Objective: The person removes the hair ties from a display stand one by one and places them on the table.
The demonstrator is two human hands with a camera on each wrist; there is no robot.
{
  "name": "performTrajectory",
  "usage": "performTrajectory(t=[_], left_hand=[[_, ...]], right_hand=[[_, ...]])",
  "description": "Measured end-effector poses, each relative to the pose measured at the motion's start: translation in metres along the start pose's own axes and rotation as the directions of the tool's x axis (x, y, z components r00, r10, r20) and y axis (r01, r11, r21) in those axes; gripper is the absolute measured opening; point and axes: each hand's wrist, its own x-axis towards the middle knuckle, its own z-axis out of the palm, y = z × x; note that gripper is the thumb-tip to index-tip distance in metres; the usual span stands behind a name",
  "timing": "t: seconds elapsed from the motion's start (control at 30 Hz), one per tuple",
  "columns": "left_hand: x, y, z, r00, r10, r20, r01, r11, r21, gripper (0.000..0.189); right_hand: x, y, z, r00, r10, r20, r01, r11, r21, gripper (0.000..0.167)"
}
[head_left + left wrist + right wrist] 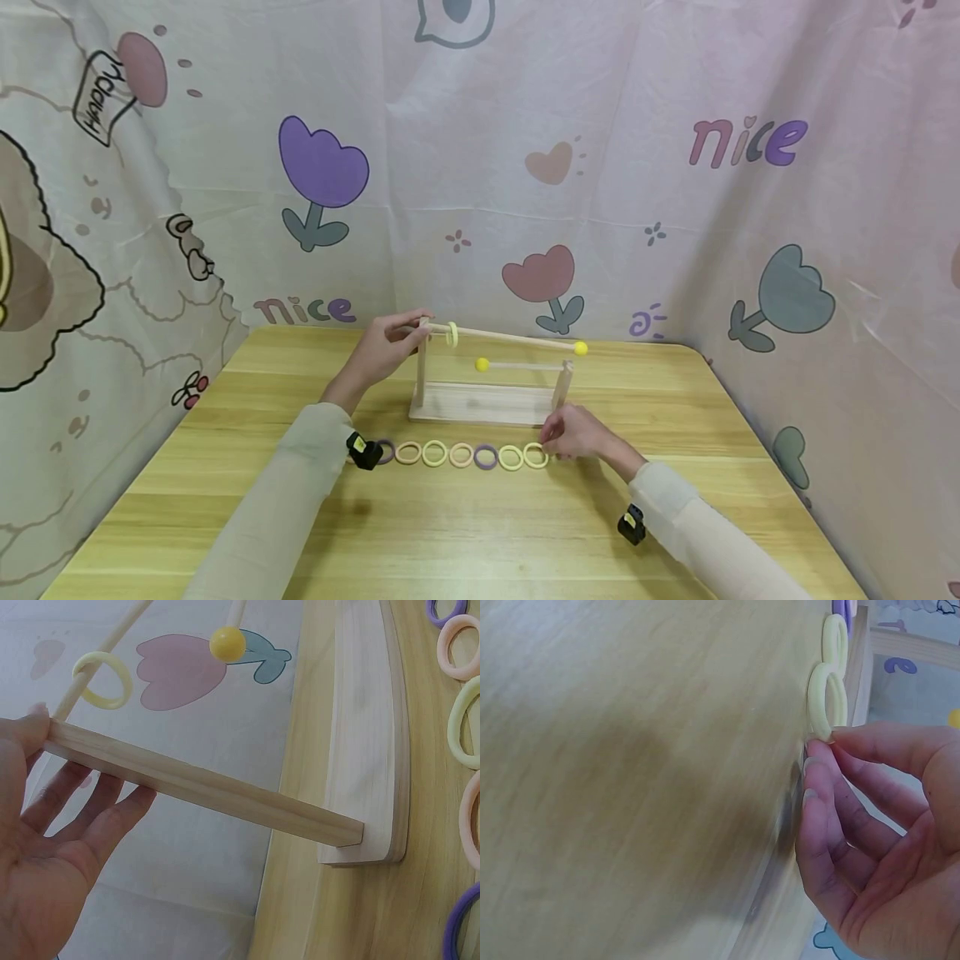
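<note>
My left hand (381,350) grips the top of the left post (202,780) of a wooden stand (487,403), thumb above and fingers below. From this post an upper rod (517,337) runs rightward to a yellow ball (581,348). One pale yellow ring (454,335) hangs on that rod near the post. A lower rod (525,367) extends left from the right post, ending in another yellow ball (482,364). In front of the stand, my right hand (577,432) pinches the edge of the rightmost pale yellow ring (816,697) between thumb and fingertips.
Several purple, peach and yellow rings lie in a row along the wooden table (450,533), among them a purple ring (486,467) and a peach ring (461,467). My left wrist camera (364,451) overlaps the row's left end. A printed curtain (450,167) hangs behind the table.
</note>
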Motion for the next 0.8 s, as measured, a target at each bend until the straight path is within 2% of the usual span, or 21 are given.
performTrajectory(t=[0.17,0.53,0.63,0.8], left_hand=[[0.0,-0.001,0.0,1.0,0.001,0.001,-0.001,1.0,0.0,0.04],[-0.001,0.0,-0.001,1.0,-0.004,0.002,0.004,1.0,-0.003,0.039],[-0.001,0.0,-0.001,1.0,-0.004,0.0,0.004,1.0,0.002,0.039],[-0.002,0.001,-0.001,1.0,-0.002,-0.003,0.002,1.0,0.015,0.04]], right_hand=[[0.0,-0.001,0.001,1.0,0.008,0.003,-0.008,1.0,0.002,0.005],[-0.001,-0.004,-0.002,1.0,0.015,0.01,-0.014,0.998,-0.063,0.004],[0.0,-0.007,-0.004,1.0,-0.011,0.008,0.012,0.994,-0.112,0.004],[0.003,-0.016,-0.011,0.993,-0.102,-0.057,0.09,0.977,-0.192,0.002]])
